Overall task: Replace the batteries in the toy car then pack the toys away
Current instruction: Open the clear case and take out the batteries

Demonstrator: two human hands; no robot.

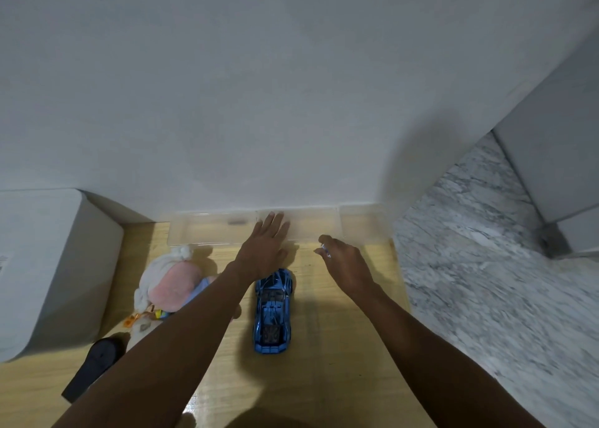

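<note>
Packing not begun: toy car (272, 311) and plush toy (171, 285) lying outside clear box (207, 231). Left hand (264, 249) open, reaching boxward; right hand (345, 262) pinching something small, unidentifiable. Battery swap: cannot tell.

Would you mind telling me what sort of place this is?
Probably a room in a home: a wooden table against a white wall, a marble-look floor, and a plush toy beside a blue toy car.

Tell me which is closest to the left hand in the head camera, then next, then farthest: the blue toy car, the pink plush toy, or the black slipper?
Counting out from the left hand:
1. Blue toy car: just below the hand, its front end almost under the wrist.
2. Pink plush toy: farther off, on the left side of the wooden surface.
3. Black slipper: farthest, down in the lower left.
</note>
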